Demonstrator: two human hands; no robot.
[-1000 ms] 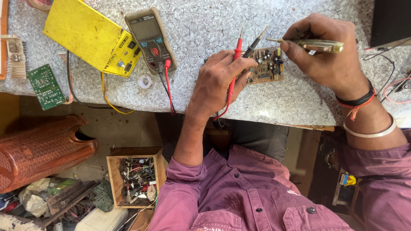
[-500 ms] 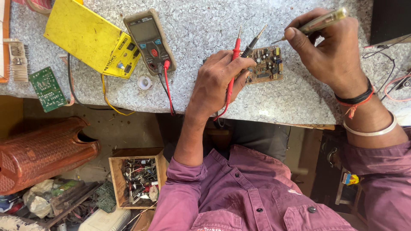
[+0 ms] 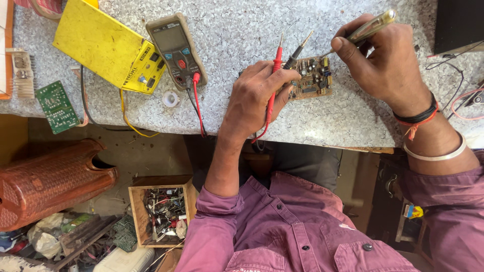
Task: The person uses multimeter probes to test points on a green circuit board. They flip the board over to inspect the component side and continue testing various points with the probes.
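Speckled grey worktop (image 3: 237,40) carries, from its left edge, a small green board (image 3: 56,107), a flat yellow case (image 3: 108,45) and a grey multimeter (image 3: 176,50). Near the front edge the left hand (image 3: 254,98) is curled shut around red and black probes (image 3: 275,75), pinning the brown circuit board (image 3: 313,78). The right hand (image 3: 385,63) pinches a slim tool (image 3: 370,27) over it; I judge the tip could slip and bridge neighbouring joints.

Left hand (image 3: 257,95) gripping red and black pointed meter probes (image 3: 282,63), pressing small brown circuit board (image 3: 312,78) on speckled grey stone bench (image 3: 242,30), right hand (image 3: 383,63) pinching slim yellow-green tool (image 3: 370,26), grey handheld multimeter (image 3: 176,50) nearby
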